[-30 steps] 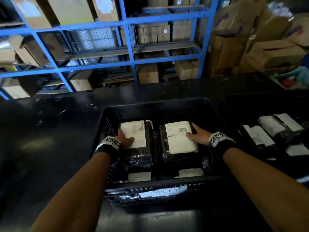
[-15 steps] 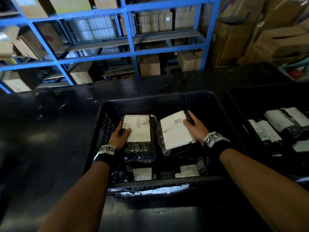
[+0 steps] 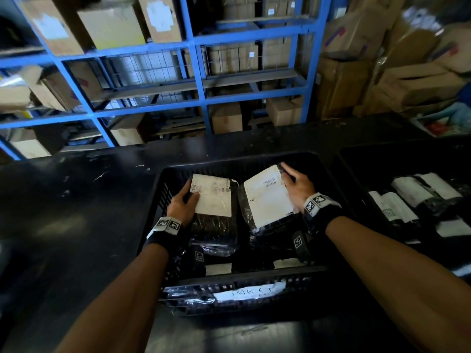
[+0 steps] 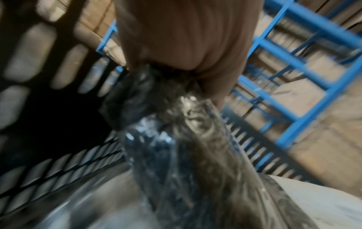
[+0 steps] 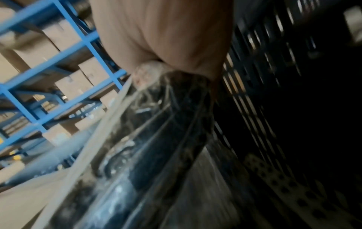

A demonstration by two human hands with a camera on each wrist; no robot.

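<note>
Left hand: the left hand grips the left edge of the left parcel, a flat black plastic-wrapped packet with a white paper label. Its thumb curls onto the label and its fingers are hidden underneath.
Right hand: the right hand clasps the right edge of the right parcel, a similar black film-wrapped packet with a white label. Its fingers reach along the far corner.
Parcels: both sit mid-frame, side by side and almost touching, within the opening of the black slotted plastic crate. The right parcel is tilted and the left parcel lies flatter.
Crate: it stands on the dark bench, and its near wall carries a handwritten white tag.
Right of frame: a second black crate holds white-labelled packets.
Upper frame: blue metal shelving holds brown cardboard boxes.
</note>
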